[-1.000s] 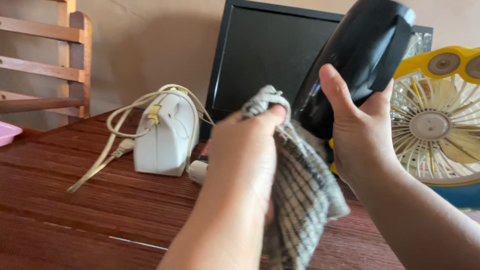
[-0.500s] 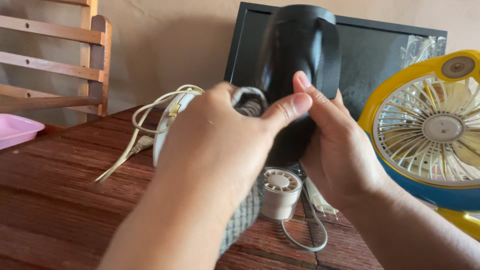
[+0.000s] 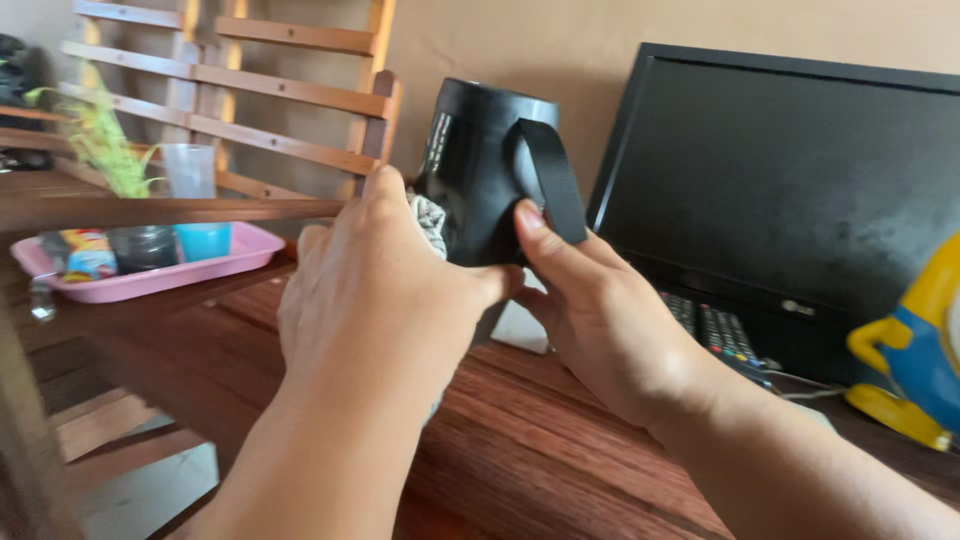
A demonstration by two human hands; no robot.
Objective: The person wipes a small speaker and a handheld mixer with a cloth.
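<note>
1. My left hand (image 3: 375,300) is clenched around a checked cloth (image 3: 432,222), pressing it to the black jug's (image 3: 490,170) side.
2. My right hand (image 3: 600,315) grips the jug near its strap handle (image 3: 553,180), holding it above the wooden worktop (image 3: 540,450).
3. Behind it stand a dark monitor (image 3: 790,180) and a remote (image 3: 722,335).
4. Far left, a pink tray (image 3: 215,268).
</note>
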